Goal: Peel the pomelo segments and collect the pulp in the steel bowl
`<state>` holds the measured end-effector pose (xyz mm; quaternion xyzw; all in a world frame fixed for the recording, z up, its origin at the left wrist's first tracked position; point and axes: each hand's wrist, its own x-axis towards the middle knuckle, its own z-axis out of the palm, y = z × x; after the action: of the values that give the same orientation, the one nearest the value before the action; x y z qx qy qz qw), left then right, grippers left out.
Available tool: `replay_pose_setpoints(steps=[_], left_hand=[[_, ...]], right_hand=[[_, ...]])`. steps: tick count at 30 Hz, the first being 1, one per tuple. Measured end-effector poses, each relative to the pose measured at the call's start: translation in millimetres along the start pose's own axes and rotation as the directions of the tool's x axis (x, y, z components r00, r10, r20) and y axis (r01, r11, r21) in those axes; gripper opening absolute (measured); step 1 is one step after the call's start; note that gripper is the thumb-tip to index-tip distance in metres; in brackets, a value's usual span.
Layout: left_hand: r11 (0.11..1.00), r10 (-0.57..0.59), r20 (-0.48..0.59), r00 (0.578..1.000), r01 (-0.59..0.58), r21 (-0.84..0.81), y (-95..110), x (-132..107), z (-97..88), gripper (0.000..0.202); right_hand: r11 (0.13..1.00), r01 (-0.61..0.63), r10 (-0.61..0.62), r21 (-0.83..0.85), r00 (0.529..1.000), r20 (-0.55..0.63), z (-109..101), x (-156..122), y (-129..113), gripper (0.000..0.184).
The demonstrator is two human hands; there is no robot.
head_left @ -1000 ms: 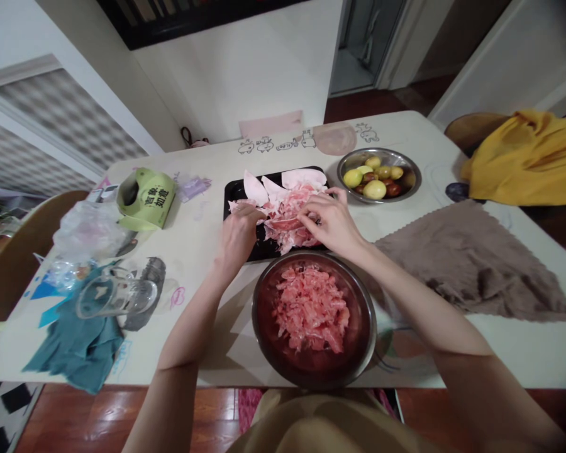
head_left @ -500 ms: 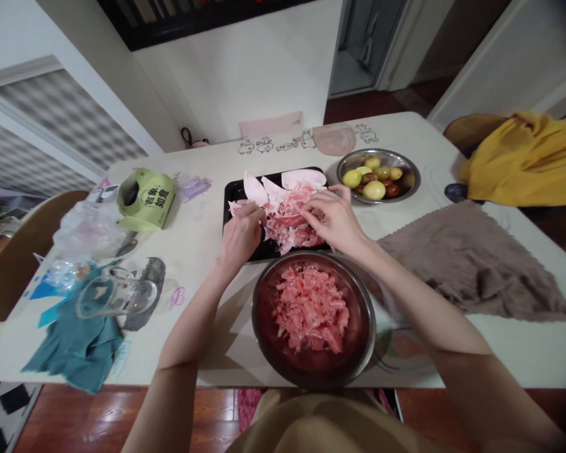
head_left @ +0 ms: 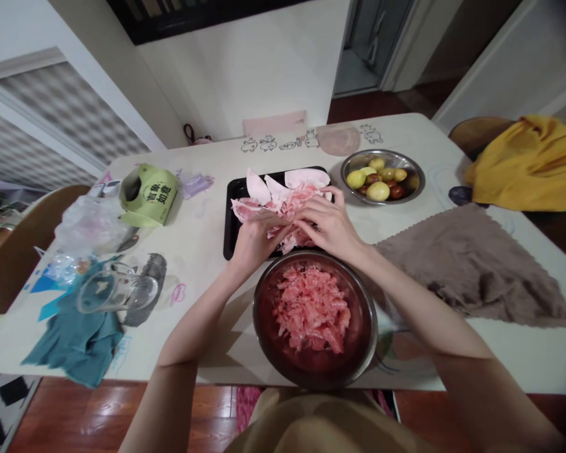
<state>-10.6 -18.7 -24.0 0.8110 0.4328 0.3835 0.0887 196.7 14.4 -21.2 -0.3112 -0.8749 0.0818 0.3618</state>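
a white table (head_left: 202,242) is stretching across most of the frame, a brown cloth (head_left: 476,264) spreading over its right side. a large metal bowl (head_left: 268,333) is standing at lower centre, while a yellow cloth (head_left: 523,167) is hanging at the far upper right. a black tray (head_left: 234,236) is lying at frame centre, just above the bowl, and a teal cloth (head_left: 82,343) is lying crumpled at lower left. a heap of shredded pink flesh (head_left: 314,308) is filling the middle of the large bowl. a smaller metal bowl (head_left: 414,182) is sitting upper right of the tray. the person's right hand (head_left: 331,225) is curving over the tray's right half, fingers curling inward; the left hand (head_left: 256,242) is bunching its fingers over the lower left. the fingertips of both are meeting, or nearly so, over a pile of pink scraps (head_left: 297,202), but the hands are hiding whether they are clamping on anything. pale rinds (head_left: 306,178) are resting along the tray's upper edge, and yellow and brown fruits (head_left: 378,190) are lying in the smaller bowl.
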Motion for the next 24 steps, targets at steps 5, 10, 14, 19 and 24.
replay_pose_setpoints(steps=[5, 10, 14, 19, 24], left_hand=[[0.994, -0.054, -0.049, 0.997, 0.058, 0.094, 0.5, -2.2, -0.2, 0.016], [0.968, -0.089, -0.131, 0.987, 0.117, 0.224, 1.5, -2.7, 0.5, 0.025], [0.949, -0.038, -0.17, 0.985, 0.089, 0.301, -0.3, -2.9, 2.1, 0.025], [0.932, 0.022, -0.142, 0.99, 0.032, 0.361, 1.1, -3.7, 3.3, 0.027], [0.938, 0.029, -0.145, 0.989, 0.023, 0.345, 6.3, -5.1, 3.0, 0.022]], right_hand=[[0.998, -0.064, 0.066, 0.026, 0.992, -0.108, 2.8, -1.0, 2.7, 0.021], [0.97, -0.244, 0.24, 0.006, 0.949, -0.206, -0.6, -2.5, 12.2, 0.018], [0.972, -0.236, 0.235, -0.005, 0.968, -0.088, 0.5, -4.9, 16.3, 0.026], [0.981, -0.175, 0.16, -0.084, 0.973, -0.166, 2.2, -5.3, 5.8, 0.018], [0.993, -0.015, -0.001, -0.115, 0.99, -0.139, 4.2, -4.9, -4.1, 0.016]])
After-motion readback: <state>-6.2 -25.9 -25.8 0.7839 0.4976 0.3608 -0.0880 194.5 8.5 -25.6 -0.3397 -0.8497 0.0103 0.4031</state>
